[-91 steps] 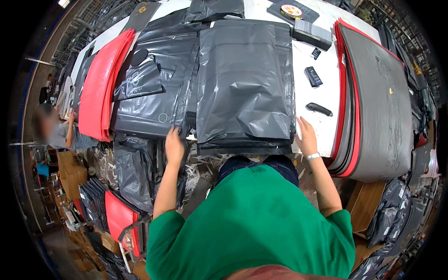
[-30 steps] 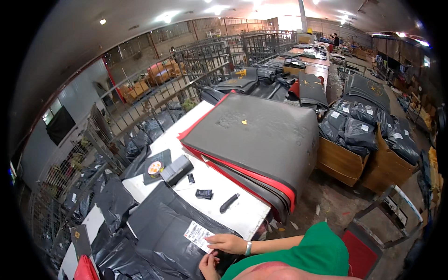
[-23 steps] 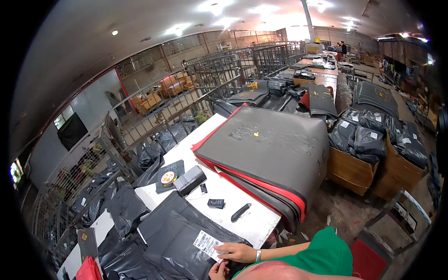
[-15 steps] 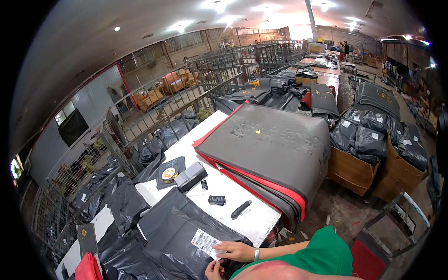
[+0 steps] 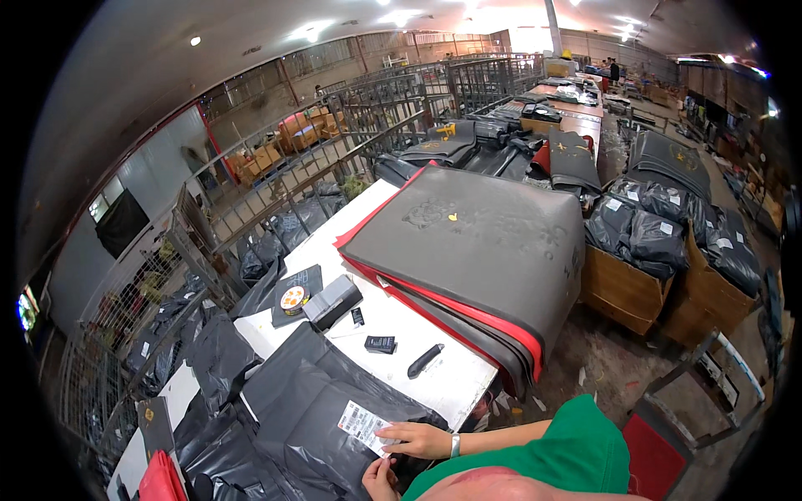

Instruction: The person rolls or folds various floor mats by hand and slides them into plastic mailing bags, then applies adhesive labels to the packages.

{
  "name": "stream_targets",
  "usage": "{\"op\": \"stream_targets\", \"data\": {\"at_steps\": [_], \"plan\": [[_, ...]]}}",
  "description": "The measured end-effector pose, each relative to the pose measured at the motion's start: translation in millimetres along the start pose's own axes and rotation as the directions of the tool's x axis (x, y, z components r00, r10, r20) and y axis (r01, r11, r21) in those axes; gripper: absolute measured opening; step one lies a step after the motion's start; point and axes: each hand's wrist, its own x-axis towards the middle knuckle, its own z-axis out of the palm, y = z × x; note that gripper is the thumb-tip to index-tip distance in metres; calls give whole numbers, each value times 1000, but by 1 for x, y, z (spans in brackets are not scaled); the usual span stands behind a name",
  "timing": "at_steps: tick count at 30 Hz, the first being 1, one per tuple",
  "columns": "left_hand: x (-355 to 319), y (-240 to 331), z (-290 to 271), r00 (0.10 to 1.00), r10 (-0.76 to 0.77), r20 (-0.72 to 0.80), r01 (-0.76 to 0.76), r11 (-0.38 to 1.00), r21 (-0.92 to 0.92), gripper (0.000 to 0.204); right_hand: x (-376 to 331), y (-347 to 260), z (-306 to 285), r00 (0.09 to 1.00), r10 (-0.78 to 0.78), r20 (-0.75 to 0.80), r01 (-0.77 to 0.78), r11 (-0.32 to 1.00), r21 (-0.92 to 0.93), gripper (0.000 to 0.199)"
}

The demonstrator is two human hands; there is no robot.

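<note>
Should the black bag shift at the desk's near edge, the white label on it could crease under the right hand and left hand, whose grip, pinching or pressing, I cannot tell.

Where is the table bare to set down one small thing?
The table is bare between the black tool and the mat stack, and beyond the grey box. Lower left is crowded: black bags, one bearing a white label.
</note>
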Motion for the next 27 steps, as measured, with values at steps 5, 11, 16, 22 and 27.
{"op": "stream_targets", "data": {"at_steps": [5, 11, 16, 22, 27], "plan": [[3, -8, -8, 999, 42, -7, -42, 999, -2, 13, 4, -2, -1, 1000, 9, 6, -9, 1000, 1, 25], [33, -40, -33, 916, 391, -92, -375, 915, 150, 9, 1, -4, 22, 911, 307, 274, -404, 791, 459, 19], [-6, 20, 0, 935, 328, -131, -290, 925, 247, 11, 10, -6, 29, 873, 355, 334, -481, 739, 472, 18], [-56, 28, -54, 980, 198, 2, -77, 391, -917, 12, 32, 58, 46, 199, 793, 576, -531, -407, 743, 24], [-132, -55, -201, 693, 1, -721, -657, 412, -631, 18, 98, 121, 2, 619, 728, -296, -605, 681, 412, 28]]}}
